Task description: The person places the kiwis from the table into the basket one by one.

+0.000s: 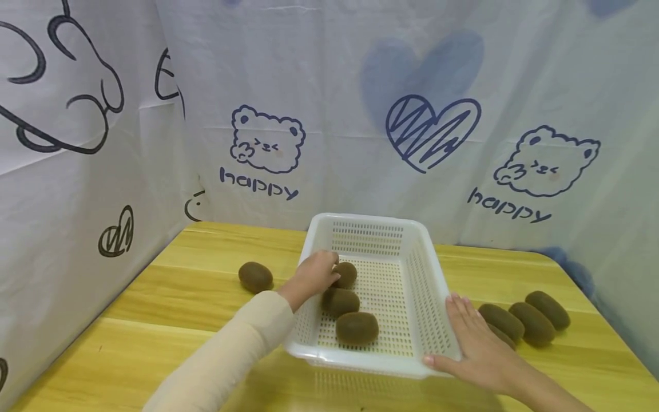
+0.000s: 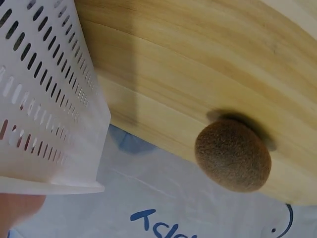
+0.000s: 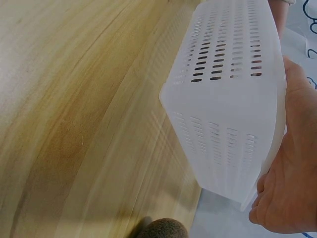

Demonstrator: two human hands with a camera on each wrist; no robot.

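Gripping a kiwi (image 1: pixel 348 276) inside a white basket (image 1: pixel 365 363)

Reaching over the basket's left rim, the person's left hand (image 1: pixel 315 273) curls its fingers closely on the kiwi; this kiwi lies towards the left wall, beyond two others; the fingers cover its left end, so its long axis is hard to make out, and whether it touches the basket floor cannot be told. The near kiwi (image 1: pixel 357 328) lies lengthwise from left to right; the middle kiwi (image 1: pixel 340 302) points much the same way.

The right hand (image 1: pixel 481 349) rests on the right rim by the near corner, fingers straight, thumb apart, no fruit held; the basket's long side runs away from the person across a wooden table (image 1: pixel 154 337).

Left of the basket lies a lone kiwi (image 1: pixel 255 277), tilted slightly down to the right; on the right, four kiwis (image 1: pixel 532 324) slant likewise, one partly hidden by the right hand; the left wrist view hides the grip, and the right wrist view cuts off a kiwi at its bottom edge.
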